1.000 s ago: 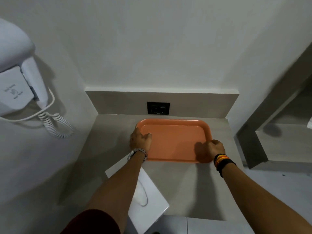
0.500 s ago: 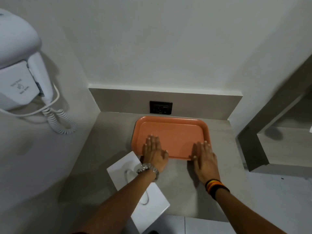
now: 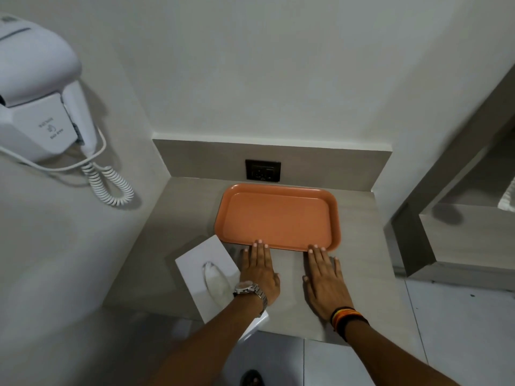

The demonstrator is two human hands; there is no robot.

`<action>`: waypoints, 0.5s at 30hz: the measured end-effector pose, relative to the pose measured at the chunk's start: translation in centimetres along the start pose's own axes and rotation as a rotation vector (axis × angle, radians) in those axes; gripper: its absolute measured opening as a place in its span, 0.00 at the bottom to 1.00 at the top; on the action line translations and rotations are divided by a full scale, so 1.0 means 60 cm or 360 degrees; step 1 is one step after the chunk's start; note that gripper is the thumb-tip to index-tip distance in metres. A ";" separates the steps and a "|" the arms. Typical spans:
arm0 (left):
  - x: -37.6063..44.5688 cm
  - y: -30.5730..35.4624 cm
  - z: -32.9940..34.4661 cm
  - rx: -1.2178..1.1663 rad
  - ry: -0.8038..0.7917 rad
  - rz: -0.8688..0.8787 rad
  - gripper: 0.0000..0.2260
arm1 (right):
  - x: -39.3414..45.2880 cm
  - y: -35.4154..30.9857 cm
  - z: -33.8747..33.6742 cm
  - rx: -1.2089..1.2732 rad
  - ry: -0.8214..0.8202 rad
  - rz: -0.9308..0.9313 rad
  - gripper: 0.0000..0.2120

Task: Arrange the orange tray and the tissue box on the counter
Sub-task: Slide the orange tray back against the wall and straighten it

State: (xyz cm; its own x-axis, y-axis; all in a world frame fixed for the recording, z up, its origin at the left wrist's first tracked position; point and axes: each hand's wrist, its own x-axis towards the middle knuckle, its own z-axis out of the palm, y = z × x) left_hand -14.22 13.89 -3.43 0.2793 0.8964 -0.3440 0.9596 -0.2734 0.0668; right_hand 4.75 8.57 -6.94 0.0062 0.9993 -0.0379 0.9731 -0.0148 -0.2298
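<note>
An orange tray (image 3: 278,215) lies flat on the grey counter (image 3: 184,218), close to the back wall. A white tissue box (image 3: 207,270) stands at the counter's front left, turned at an angle, partly hidden by my left forearm. My left hand (image 3: 260,271) lies flat on the counter, fingers straight, fingertips touching the tray's near rim. Beside it, my right hand (image 3: 324,280) rests flat too, its fingertips at the tray's near right rim. Neither hand holds anything.
A black wall socket (image 3: 262,169) sits in the backsplash just behind the tray. A white wall-mounted hair dryer (image 3: 36,101) with a coiled cord (image 3: 111,182) hangs on the left wall. A grey ledge (image 3: 446,246) juts out at the right. Tiled floor lies below the counter's front edge.
Both hands let go of the tray's sides, slid back over it and now lie flat on the counter at its near rim. The tray sits a little nearer the back wall.
</note>
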 end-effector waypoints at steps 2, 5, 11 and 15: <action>0.003 0.000 0.001 0.0008 -0.0012 -0.0020 0.36 | 0.006 -0.001 -0.007 -0.0009 -0.0053 0.0004 0.34; 0.021 -0.004 -0.006 -0.0016 -0.0053 -0.0059 0.35 | 0.024 -0.003 -0.017 -0.0013 -0.0109 -0.0004 0.34; 0.050 -0.016 -0.013 0.0011 -0.0092 -0.0063 0.37 | 0.049 -0.009 -0.027 0.0002 -0.0209 -0.0018 0.35; 0.051 -0.021 -0.007 0.0007 -0.0041 -0.0032 0.36 | 0.047 -0.014 -0.032 0.0023 -0.0208 0.0002 0.34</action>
State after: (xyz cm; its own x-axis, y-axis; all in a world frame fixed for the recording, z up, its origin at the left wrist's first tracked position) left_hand -14.58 17.11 -4.16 0.2587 0.8926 -0.3692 0.9649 -0.2567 0.0556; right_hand 4.38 11.48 -4.98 -0.0236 0.9862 -0.1641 0.9697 -0.0174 -0.2438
